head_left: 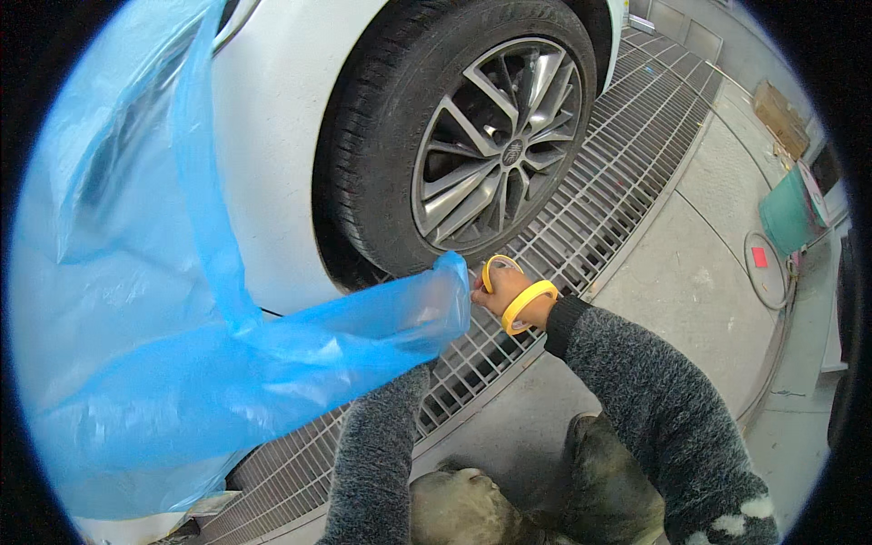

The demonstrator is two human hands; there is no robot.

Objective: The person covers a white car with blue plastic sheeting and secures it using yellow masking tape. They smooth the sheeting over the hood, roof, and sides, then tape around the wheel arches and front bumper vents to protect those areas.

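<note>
A sheet of translucent blue plastic film (272, 381) drapes over the front of a white car (272, 136) and stretches right, below the front wheel (509, 150). My left sleeve (377, 454) goes up beneath the film's right end; the film covers my left hand, and its fingers are hidden. Just right of the film's end, my right hand (507, 289) is closed on a roll of yellow tape (499, 263). A second yellow tape roll (530, 307) hangs around my right wrist like a bracelet. My right fingertips are close to the film's edge; I cannot tell whether they touch it.
Metal floor grating (627, 136) runs under the wheel and along the car. Bare concrete (699, 263) lies to the right. Farther off are a teal bin (788, 211), a cardboard box (781, 118) and a looped hose (767, 277). My knees (468, 509) are at the lower edge.
</note>
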